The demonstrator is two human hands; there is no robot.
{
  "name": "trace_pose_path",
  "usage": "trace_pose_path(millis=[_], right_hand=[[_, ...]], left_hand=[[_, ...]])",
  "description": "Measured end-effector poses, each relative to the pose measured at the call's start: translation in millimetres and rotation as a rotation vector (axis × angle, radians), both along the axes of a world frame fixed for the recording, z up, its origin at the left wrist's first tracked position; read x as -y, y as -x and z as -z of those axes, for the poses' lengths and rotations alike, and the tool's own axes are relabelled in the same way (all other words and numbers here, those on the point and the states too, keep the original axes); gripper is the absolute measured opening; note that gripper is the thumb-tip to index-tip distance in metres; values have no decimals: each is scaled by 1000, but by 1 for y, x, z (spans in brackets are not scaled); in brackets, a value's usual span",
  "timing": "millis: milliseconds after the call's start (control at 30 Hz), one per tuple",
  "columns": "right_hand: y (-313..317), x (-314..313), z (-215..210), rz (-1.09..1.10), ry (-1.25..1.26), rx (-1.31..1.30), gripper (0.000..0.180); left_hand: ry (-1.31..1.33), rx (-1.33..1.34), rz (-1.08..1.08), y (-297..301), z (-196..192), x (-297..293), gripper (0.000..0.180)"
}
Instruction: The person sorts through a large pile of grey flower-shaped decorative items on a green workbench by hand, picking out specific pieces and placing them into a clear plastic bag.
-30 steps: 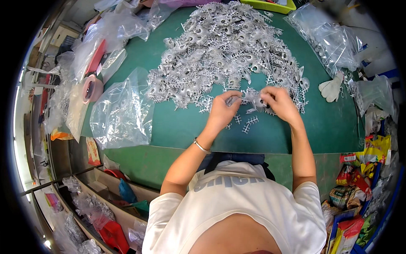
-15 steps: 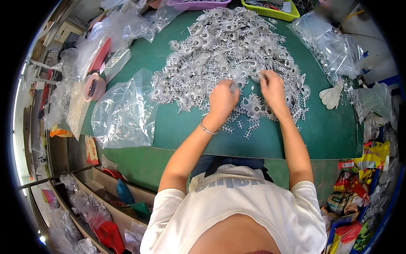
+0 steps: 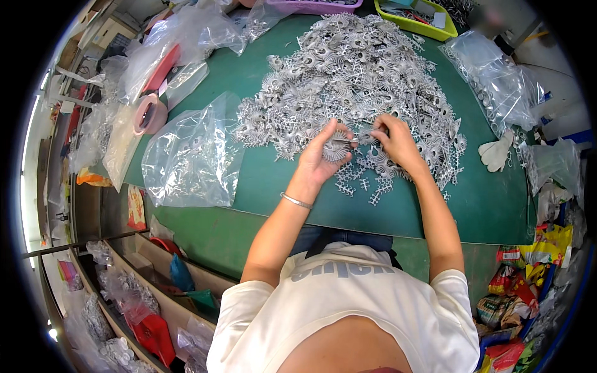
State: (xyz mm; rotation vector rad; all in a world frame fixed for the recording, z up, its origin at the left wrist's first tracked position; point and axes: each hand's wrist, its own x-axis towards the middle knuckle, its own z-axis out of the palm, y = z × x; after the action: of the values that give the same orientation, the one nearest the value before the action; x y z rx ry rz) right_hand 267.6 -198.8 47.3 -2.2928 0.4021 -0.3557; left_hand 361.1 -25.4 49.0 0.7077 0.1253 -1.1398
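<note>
Spiky pc (image 3: 336, 148) in cupped L hand (image 3: 318, 160)

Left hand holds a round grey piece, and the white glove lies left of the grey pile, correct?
Not quite: the head view shows the white glove lying to the right of the grey pile. The left hand does hold a round grey piece.

Grey spoked piece (image 3: 336, 148) | in left grip (image 3: 317, 160) | grey heap (image 3: 354, 78) beyond
</note>
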Motion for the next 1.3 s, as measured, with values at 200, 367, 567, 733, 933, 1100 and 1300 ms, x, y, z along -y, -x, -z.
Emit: trace_pose_path(millis=[200,367,567,733,933,1100,1300], right_hand=[[19,-8,-13,150,-967,253,17],[19,-53,-13,72,-814,192,15],[19,-77,-9,27,-93,334,18],[27,-82,-21,-70,-383,162,16],[26,-100,-21,-254,-333,52,13],[24,-101,-15,-318,-271,36,14],[21,-92,-10,-226,-149,72,13]], left_hand=[[20,-7,-21,18,7,1,36],[142,-116,23,27,9,-6,33],[89,80,-10,45,-4,-27,37],[-139,138,-498,6,-12,-81,42],[-646,713,-964,-55,-4,-135,72],[-890,902,-1369,-125,16,-182,78],[-885,894,-1544,-158,-1,-211,70]])
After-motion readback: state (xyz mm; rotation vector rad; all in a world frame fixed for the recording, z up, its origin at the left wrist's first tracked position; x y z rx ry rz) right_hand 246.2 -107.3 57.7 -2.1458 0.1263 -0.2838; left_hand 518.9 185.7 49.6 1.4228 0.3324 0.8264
